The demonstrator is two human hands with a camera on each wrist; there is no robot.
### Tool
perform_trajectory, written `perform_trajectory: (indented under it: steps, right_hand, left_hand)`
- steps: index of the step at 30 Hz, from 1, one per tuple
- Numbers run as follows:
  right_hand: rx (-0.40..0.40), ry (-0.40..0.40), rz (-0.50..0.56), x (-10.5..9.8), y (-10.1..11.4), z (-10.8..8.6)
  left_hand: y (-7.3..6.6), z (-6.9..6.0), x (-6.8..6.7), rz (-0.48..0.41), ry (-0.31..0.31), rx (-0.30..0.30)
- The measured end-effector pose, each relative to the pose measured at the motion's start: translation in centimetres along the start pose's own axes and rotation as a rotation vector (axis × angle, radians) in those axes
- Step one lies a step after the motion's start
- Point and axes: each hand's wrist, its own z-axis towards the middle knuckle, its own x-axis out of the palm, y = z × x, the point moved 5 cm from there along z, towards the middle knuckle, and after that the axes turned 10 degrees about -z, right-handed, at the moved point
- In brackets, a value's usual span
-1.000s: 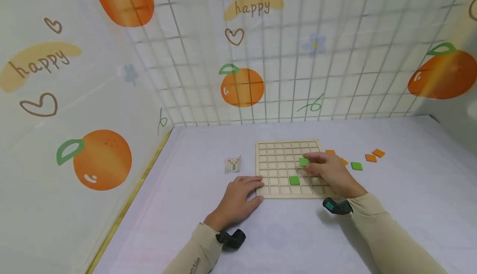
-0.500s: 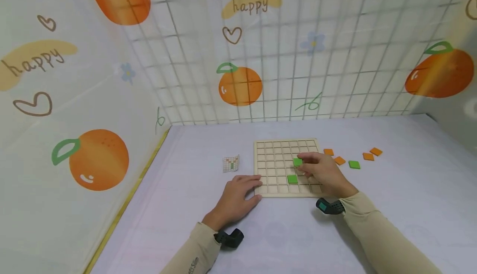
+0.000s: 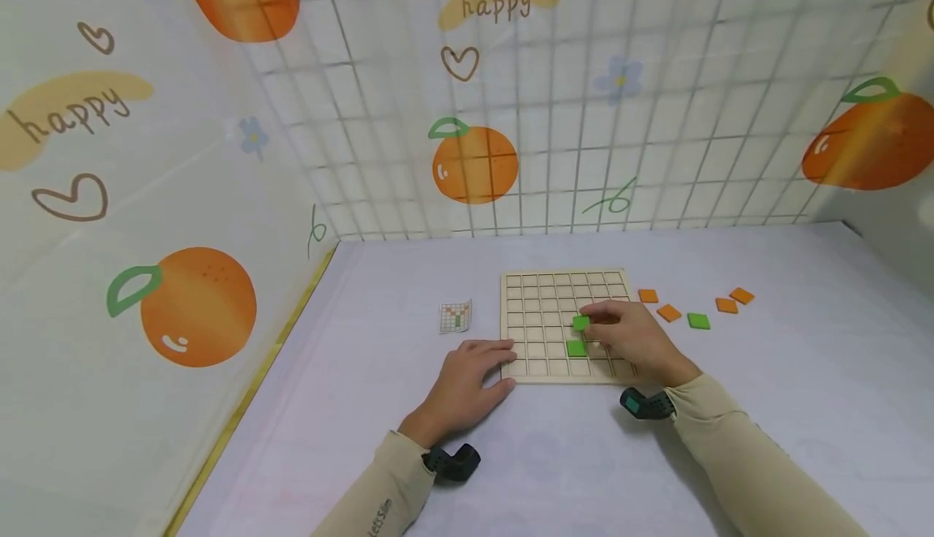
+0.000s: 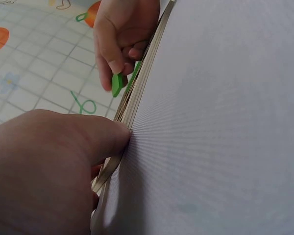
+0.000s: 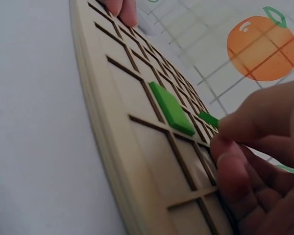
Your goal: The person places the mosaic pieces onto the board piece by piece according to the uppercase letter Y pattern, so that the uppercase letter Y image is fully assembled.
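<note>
A wooden grid board [image 3: 536, 377] lies on the table. One green tile [image 3: 576, 349] sits in a cell near its front; the right wrist view shows that same tile [image 5: 171, 108] close up. The right hand [image 3: 638, 342] pinches a second green tile [image 3: 580, 323] between thumb and fingers, just above the board and behind the placed one. In the left wrist view the pinched tile [image 4: 117, 85] is tilted off the board. At the board's left edge rests the left hand [image 3: 467, 387], its fingers on the rim and its thumb [image 4: 112, 139] against the front edge.
Right of the board lie a loose green tile [image 3: 698, 321] and several orange tiles [image 3: 669, 312]. A small printed grid card [image 3: 456, 317] lies left of the board. Patterned sheets [image 3: 474, 165] hang behind and at the left.
The right hand has carried its green tile leftward over the board, then slightly toward the front, nearer the placed tile. The left hand has stayed at the board's edge.
</note>
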Motion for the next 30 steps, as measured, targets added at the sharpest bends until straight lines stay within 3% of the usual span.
perform_trajectory:
  steps: [6,14,24,30]
  right_hand:
    - [-0.058,0.009,-0.108,0.13,0.30,0.03]
    - [-0.080,0.035,-0.170,0.29,0.81,0.05]
    - [-0.092,0.040,-0.203,0.47,0.58,0.20]
    - [-0.088,0.037,-0.209,0.54,0.69,0.19]
  left_hand:
    - [0.00,-0.08,-0.03,-0.003,-0.007,0.016]
    - [-0.05,-0.14,-0.03,0.000,-0.017,0.042]
    - [-0.09,-0.21,0.03,0.004,-0.007,0.023]
    - [-0.10,-0.21,-0.06,0.004,-0.018,0.046]
